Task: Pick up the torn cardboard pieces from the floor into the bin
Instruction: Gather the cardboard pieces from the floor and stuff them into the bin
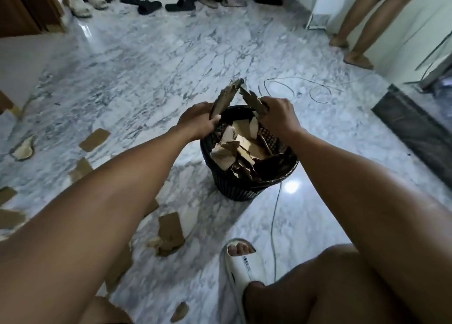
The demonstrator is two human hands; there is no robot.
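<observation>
A black mesh bin [244, 186] stands on the marble floor, holding several torn brown cardboard pieces [241, 147]. Above its far rim my left hand [198, 122] grips one torn cardboard piece [226, 98] that points upward. My right hand [276, 114] grips a second torn piece [252, 101], and the tips of the two pieces meet. More torn cardboard lies on the floor to the left: one piece [94, 139], another [170, 230] near my foot, and a small scrap [179, 311] at the bottom.
A thin cable [275, 216] runs along the floor past the bin and loops behind it. My foot in a white slipper [241, 262] is at the lower middle. Another person's legs [359, 30] stand at the back right. Shoes [149, 4] line the far wall.
</observation>
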